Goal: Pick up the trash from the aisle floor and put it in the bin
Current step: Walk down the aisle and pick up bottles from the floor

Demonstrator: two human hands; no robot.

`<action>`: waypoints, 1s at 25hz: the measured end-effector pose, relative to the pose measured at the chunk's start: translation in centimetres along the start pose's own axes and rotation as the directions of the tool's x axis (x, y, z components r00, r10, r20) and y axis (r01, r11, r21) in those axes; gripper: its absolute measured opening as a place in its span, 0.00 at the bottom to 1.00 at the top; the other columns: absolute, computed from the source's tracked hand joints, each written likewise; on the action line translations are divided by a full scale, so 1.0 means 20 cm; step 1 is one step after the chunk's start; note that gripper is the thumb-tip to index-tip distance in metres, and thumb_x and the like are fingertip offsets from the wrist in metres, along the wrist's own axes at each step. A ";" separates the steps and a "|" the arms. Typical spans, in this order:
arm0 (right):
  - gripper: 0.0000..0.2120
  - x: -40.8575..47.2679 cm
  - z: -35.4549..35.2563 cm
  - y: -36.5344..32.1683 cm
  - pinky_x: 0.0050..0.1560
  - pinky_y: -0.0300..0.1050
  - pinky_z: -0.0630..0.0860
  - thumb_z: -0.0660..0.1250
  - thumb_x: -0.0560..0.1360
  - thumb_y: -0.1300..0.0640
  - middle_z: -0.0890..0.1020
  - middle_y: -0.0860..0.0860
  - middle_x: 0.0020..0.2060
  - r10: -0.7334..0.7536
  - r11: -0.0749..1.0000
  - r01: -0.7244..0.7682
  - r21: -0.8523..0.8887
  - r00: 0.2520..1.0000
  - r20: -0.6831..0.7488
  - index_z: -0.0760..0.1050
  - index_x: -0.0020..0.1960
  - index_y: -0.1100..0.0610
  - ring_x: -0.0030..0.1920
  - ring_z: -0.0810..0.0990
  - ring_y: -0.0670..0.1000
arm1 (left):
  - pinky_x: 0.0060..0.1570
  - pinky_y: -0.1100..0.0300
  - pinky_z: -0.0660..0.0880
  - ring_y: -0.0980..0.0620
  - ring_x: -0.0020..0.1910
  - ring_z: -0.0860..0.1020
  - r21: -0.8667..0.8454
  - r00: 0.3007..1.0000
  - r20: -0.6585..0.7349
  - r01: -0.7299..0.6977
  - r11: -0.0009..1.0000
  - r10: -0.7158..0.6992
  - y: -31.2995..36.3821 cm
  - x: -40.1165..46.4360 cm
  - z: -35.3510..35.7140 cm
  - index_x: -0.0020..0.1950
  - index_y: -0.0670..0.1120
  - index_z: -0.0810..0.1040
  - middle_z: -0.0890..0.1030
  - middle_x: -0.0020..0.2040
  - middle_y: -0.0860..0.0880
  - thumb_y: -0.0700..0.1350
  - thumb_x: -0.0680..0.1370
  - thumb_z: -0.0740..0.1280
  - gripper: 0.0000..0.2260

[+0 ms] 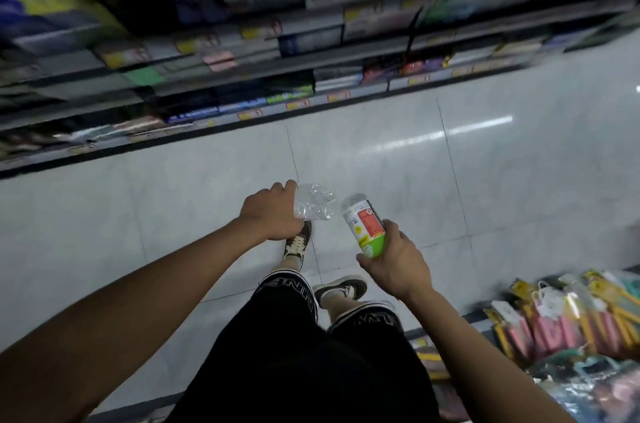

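Black shorts [304, 353] fill the foreground; above them, at eleven o'clock, the left hand [273, 211] clutches a crumpled clear wrapper [313, 203]; at one o'clock the right hand [394, 265] wraps a green-based bottle [365, 225], its long axis tilted toward eleven; no bin shows, so which hand is nearer cannot be told.

No text is legible; the bottle [364, 227] label is blurred.
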State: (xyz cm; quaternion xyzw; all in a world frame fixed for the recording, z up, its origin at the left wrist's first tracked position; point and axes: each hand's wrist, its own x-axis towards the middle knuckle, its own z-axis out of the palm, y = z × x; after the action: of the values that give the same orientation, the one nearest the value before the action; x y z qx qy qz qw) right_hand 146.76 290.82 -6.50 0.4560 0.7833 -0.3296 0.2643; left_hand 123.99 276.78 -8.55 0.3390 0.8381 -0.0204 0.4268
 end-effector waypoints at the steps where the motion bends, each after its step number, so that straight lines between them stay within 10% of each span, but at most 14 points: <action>1: 0.38 -0.05 -0.04 -0.06 0.50 0.55 0.79 0.71 0.67 0.39 0.79 0.52 0.59 -0.035 0.999 0.035 -0.017 0.999 -0.019 0.61 0.72 0.47 0.54 0.80 0.59 | 0.50 0.53 0.74 0.43 0.59 0.77 -0.020 1.000 -0.013 0.012 1.000 -0.012 -0.05 -0.07 -0.06 0.72 0.51 0.63 0.74 0.63 0.47 0.57 0.71 0.65 0.31; 11: 0.38 0.04 -0.30 -0.65 0.47 0.51 0.80 0.70 0.69 0.34 0.80 0.48 0.59 -0.388 0.907 0.389 -0.162 0.921 0.040 0.61 0.72 0.44 0.51 0.81 0.54 | 0.51 0.53 0.74 0.44 0.57 0.78 -0.465 0.900 -0.086 0.344 0.816 -0.428 -0.57 -0.52 -0.21 0.73 0.54 0.62 0.75 0.66 0.50 0.57 0.72 0.66 0.31; 25: 0.38 0.66 -0.49 -1.60 0.50 0.52 0.80 0.72 0.66 0.35 0.82 0.51 0.57 -0.637 0.436 0.828 -0.353 0.561 0.528 0.63 0.71 0.46 0.52 0.82 0.57 | 0.56 0.49 0.76 0.43 0.57 0.78 -0.879 0.507 0.146 0.460 0.124 -0.850 -0.39 -0.71 -0.12 0.72 0.54 0.62 0.77 0.62 0.48 0.63 0.64 0.63 0.37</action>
State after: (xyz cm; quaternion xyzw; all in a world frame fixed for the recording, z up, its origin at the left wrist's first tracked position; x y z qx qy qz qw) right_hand 111.35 293.66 -0.77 -0.0966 0.9081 -0.2311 0.3357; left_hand 123.49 263.73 1.40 -0.3370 0.8549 0.2641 0.2930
